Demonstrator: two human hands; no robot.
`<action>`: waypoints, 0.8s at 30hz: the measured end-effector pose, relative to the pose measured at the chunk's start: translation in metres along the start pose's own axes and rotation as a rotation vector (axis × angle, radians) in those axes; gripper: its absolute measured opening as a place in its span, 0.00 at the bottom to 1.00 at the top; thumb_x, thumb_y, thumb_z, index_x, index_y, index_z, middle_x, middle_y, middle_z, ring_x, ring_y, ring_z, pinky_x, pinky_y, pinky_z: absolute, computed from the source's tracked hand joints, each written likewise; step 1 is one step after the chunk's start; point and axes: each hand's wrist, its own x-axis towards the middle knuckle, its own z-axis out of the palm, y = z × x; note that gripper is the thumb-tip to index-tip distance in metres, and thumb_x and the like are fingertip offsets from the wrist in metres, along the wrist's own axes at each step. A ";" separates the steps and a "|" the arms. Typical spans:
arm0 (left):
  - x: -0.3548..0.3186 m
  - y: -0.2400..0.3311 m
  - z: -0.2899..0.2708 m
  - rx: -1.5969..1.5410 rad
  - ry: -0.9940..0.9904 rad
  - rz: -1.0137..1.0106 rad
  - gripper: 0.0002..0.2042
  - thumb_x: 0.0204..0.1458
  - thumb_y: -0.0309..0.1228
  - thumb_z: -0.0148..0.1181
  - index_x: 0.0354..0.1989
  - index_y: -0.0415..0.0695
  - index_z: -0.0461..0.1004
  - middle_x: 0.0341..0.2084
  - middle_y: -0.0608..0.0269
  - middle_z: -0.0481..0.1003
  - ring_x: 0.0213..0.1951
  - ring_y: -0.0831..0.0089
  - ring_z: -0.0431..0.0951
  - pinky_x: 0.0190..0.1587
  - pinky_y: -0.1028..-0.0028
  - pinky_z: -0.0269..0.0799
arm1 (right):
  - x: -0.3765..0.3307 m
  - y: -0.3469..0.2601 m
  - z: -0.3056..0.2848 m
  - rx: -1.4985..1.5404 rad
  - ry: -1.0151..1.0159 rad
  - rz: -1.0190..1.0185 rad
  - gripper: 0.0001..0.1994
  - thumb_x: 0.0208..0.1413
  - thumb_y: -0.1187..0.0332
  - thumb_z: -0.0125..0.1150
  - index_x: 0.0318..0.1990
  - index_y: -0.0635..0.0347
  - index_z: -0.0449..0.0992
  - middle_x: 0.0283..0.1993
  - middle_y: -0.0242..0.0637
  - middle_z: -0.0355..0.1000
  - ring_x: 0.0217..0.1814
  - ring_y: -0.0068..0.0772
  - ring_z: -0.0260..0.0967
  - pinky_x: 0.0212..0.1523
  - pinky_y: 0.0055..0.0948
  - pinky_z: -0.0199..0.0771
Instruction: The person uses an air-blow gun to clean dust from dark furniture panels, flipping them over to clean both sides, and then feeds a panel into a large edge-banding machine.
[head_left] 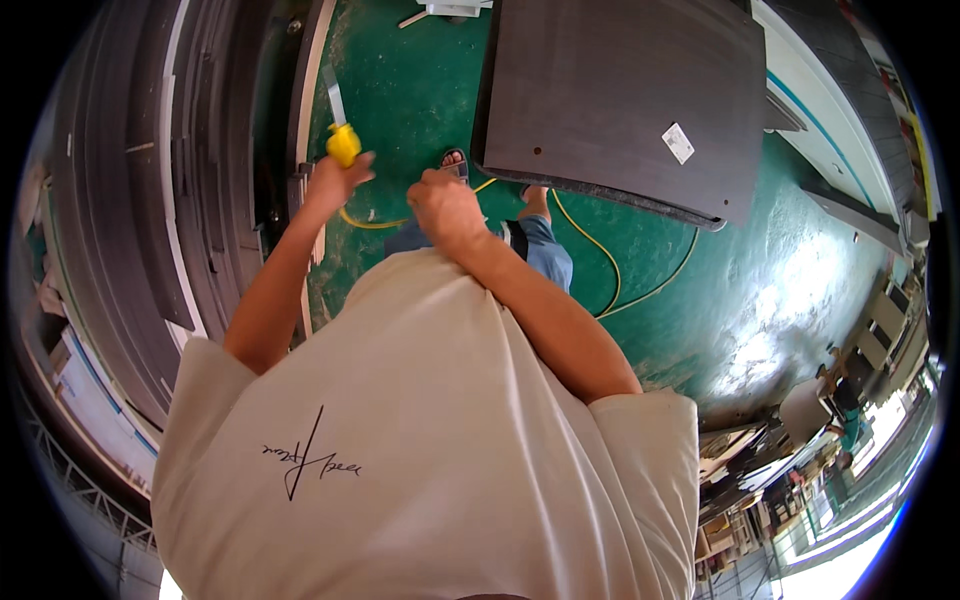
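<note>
Workshop floor (410,90), painted green, scuffed and dusty at upper centre, glossy with white glare at right of the frame. Across the upper centre, one broad dark brown panel (610,80), flat-faced, with white label (678,143) set askew near its lower right corner. At upper left of centre, yellow tool (343,146) with pale grey strip (334,100) pointing up the frame, slightly blurred, above the floor; gripped at its lower end by left hand (338,187), fingers partly bent round it. Near frame centre, right hand (447,208), fingers curled into a fist; contents, if any, hidden and impossible to tell. Below and beside the hands, thin yellow hose (370,226), looped loosely over the green. Down the left side, long dark boards (120,200), closely ranged, with pale edges between. At upper right, white panel (840,110) with blue line along it; beneath, dark board (855,215), lying slantwise. At lower right, wooden pieces (735,540), piled in disorder beside bright windows (870,540); near the right rim, another person (850,408), small and distant. At lower left, metal truss (90,500), curved by the lens.
</note>
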 end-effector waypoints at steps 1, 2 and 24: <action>-0.002 -0.028 -0.014 0.076 0.091 -0.001 0.20 0.60 0.47 0.63 0.30 0.41 0.81 0.25 0.57 0.83 0.31 0.58 0.85 0.37 0.61 0.77 | 0.001 -0.003 0.003 0.032 0.062 0.002 0.03 0.51 0.73 0.65 0.34 0.57 0.82 0.33 0.41 0.73 0.39 0.49 0.74 0.38 0.45 0.75; -0.004 -0.057 -0.026 0.117 0.175 -0.085 0.17 0.59 0.44 0.62 0.35 0.39 0.81 0.30 0.53 0.84 0.36 0.53 0.85 0.40 0.59 0.77 | 0.002 -0.006 0.003 0.069 0.116 -0.003 0.03 0.52 0.73 0.65 0.34 0.57 0.82 0.33 0.40 0.73 0.39 0.49 0.74 0.37 0.45 0.75; -0.110 0.209 -0.032 0.703 -0.125 0.194 0.30 0.55 0.57 0.66 0.31 0.33 0.82 0.22 0.46 0.77 0.26 0.51 0.80 0.33 0.58 0.73 | -0.252 0.348 -0.390 -0.302 0.925 0.998 0.15 0.56 0.61 0.69 0.41 0.67 0.85 0.33 0.40 0.82 0.34 0.34 0.78 0.38 0.35 0.77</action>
